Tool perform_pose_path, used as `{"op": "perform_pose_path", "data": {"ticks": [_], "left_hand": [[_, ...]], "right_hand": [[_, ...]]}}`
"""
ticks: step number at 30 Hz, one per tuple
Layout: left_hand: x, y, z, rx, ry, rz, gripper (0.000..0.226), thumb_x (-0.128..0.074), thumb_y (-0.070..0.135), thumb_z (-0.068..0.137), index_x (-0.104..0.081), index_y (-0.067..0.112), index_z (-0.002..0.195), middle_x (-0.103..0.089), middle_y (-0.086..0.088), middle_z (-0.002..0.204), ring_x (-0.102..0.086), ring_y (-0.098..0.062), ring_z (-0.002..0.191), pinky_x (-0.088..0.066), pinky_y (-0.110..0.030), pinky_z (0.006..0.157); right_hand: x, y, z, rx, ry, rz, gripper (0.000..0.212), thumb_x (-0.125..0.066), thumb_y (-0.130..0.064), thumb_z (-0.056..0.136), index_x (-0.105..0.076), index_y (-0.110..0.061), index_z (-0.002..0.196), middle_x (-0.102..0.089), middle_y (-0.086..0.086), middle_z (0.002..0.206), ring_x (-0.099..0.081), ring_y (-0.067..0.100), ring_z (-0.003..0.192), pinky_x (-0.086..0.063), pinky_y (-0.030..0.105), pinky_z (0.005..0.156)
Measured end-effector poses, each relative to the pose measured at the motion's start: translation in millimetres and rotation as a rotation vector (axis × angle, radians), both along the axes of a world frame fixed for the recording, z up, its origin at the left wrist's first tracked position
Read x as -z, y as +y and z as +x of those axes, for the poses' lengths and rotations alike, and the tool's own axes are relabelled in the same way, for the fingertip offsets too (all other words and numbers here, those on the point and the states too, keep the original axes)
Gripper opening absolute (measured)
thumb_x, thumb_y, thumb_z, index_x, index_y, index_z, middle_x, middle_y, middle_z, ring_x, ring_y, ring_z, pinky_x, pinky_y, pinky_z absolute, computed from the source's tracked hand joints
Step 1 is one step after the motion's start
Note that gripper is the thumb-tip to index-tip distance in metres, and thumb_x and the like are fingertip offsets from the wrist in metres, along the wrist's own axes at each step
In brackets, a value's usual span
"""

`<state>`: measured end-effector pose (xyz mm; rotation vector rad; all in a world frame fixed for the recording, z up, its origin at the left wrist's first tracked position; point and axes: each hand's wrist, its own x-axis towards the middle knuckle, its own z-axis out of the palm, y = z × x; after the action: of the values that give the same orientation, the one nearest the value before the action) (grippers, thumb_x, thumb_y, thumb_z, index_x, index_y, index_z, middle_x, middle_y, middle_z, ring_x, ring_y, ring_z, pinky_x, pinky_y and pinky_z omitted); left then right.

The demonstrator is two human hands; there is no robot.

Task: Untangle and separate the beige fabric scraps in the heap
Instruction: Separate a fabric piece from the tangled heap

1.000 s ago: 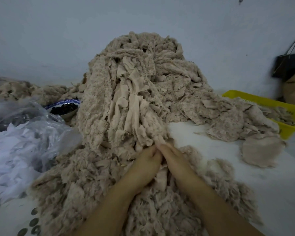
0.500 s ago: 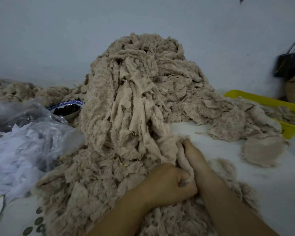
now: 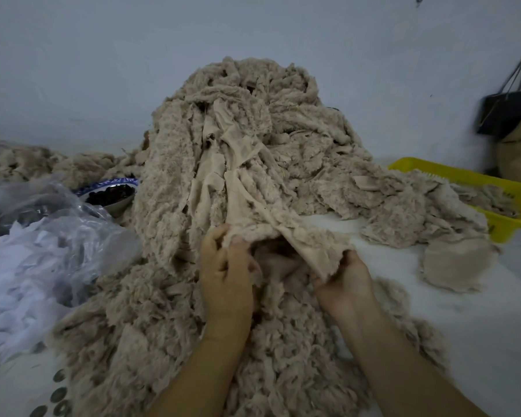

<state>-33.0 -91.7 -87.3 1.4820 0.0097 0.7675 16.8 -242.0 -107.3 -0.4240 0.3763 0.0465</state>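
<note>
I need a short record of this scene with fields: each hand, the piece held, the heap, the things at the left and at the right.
left hand: grips one edge of the beige fabric scrap
right hand: pinches its opposite edge
beige fabric scrap: stretched between both hands, its top running into the heap
heap: tall, beige, against the wall
left side: clear plastic bag, blue-rimmed bowl with dark contents
right side: yellow basket holding scraps, loose scrap on white table

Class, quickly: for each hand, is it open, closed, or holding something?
Left hand: closed, gripping one edge of the stretched beige fuzzy fabric scrap.
Right hand: closed, gripping the same scrap's other edge.
</note>
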Motion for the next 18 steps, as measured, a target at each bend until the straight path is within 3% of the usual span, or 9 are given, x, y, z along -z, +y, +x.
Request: {"op": "perform_pose_path", "data": {"ticks": [2,4,6,8,10,12,14,16,18], "left_hand": [[-2.4,8.8,7.6,0.017,0.101,-0.206,0.022,-0.053,0.042,0.086,-0.074,0.045,0.08,-0.067,0.013,0.089,-0.058,0.004,0.062,-0.049,-0.012,0.062],[-4.5,19.5,15.5,0.123,0.3,-0.419,0.022,-0.063,0.048,0.073,-0.076,0.032,0.065,-0.069,0.002,0.075,-0.064,-0.01,0.068,-0.054,-0.028,0.074],[-3.3,23.5,17.1,0.225,0.439,-0.421,0.039,-0.062,0.047,0.083,-0.074,0.017,0.063,-0.071,-0.008,0.069,-0.068,-0.019,0.067,-0.054,-0.038,0.076],[1.4,21.2,17.4,0.187,0.513,-0.128,0.05,-0.052,0.05,0.095,-0.069,0.023,0.056,-0.068,-0.002,0.06,-0.065,-0.012,0.058,-0.053,-0.035,0.064],[4.1,17.2,14.5,0.133,0.477,0.249,0.051,-0.052,0.051,0.097,-0.052,0.028,0.051,-0.055,0.008,0.053,-0.053,-0.009,0.049,-0.044,-0.031,0.053],[9.0,14.3,16.7,0.046,0.394,0.613,0.033,-0.057,0.043,0.095,-0.043,0.029,0.068,-0.053,0.005,0.073,-0.052,-0.015,0.06,-0.045,-0.036,0.054],[8.7,11.1,16.5,-0.014,0.357,0.873,0.016,-0.059,0.033,0.094,-0.046,0.024,0.1,-0.049,-0.001,0.112,-0.053,-0.018,0.079,-0.047,-0.036,0.061],[13.7,7.6,15.3,-0.021,0.3,1.045,0.055,-0.059,0.03,0.095,-0.034,0.023,0.143,-0.025,-0.003,0.147,-0.05,-0.024,0.113,-0.051,-0.04,0.082],[13.2,5.1,11.5,-0.055,0.231,1.164,0.087,-0.065,0.028,0.092,-0.009,0.025,0.159,-0.007,-0.005,0.163,-0.03,-0.03,0.141,-0.036,-0.047,0.106]], "right_hand": [[-1.0,-3.1,0.3,0.03,-0.012,0.012,0.037,-0.038,-0.026,0.106,-0.065,-0.006,0.12,-0.076,0.012,0.101,-0.076,0.023,0.083,-0.06,0.03,0.058],[-2.0,-7.1,0.5,0.008,-0.081,-0.018,0.038,-0.037,-0.027,0.106,-0.065,-0.007,0.123,-0.074,0.012,0.11,-0.074,0.024,0.093,-0.062,0.032,0.067],[-1.3,-6.4,-0.5,-0.066,-0.132,-0.075,0.043,-0.035,-0.033,0.106,-0.066,-0.007,0.121,-0.073,0.013,0.113,-0.073,0.025,0.096,-0.062,0.035,0.07],[-2.9,-1.0,-3.9,-0.154,-0.148,-0.109,0.053,-0.034,-0.041,0.106,-0.072,-0.006,0.116,-0.072,0.015,0.115,-0.072,0.028,0.099,-0.061,0.038,0.072],[-4.9,3.7,-6.8,-0.224,-0.197,-0.101,0.057,-0.034,-0.044,0.105,-0.073,-0.003,0.114,-0.069,0.019,0.122,-0.069,0.032,0.109,-0.058,0.042,0.082],[-4.6,6.3,-8.8,-0.268,-0.227,-0.087,0.056,-0.035,-0.043,0.104,-0.069,-0.001,0.12,-0.065,0.021,0.128,-0.064,0.034,0.117,-0.051,0.046,0.096],[-2.3,7.4,-9.1,-0.284,-0.255,-0.099,0.055,-0.036,-0.042,0.104,-0.068,-0.001,0.122,-0.064,0.02,0.13,-0.063,0.033,0.119,-0.047,0.045,0.1],[-2.9,7.7,-8.6,-0.279,-0.267,-0.113,0.056,-0.035,-0.041,0.104,-0.067,0.0,0.124,-0.064,0.019,0.131,-0.063,0.031,0.119,-0.046,0.043,0.1],[-4.7,8.6,-9.8,-0.283,-0.26,-0.152,0.057,-0.034,-0.044,0.105,-0.062,-0.002,0.131,-0.063,0.018,0.132,-0.062,0.031,0.122,-0.045,0.043,0.103]]}}
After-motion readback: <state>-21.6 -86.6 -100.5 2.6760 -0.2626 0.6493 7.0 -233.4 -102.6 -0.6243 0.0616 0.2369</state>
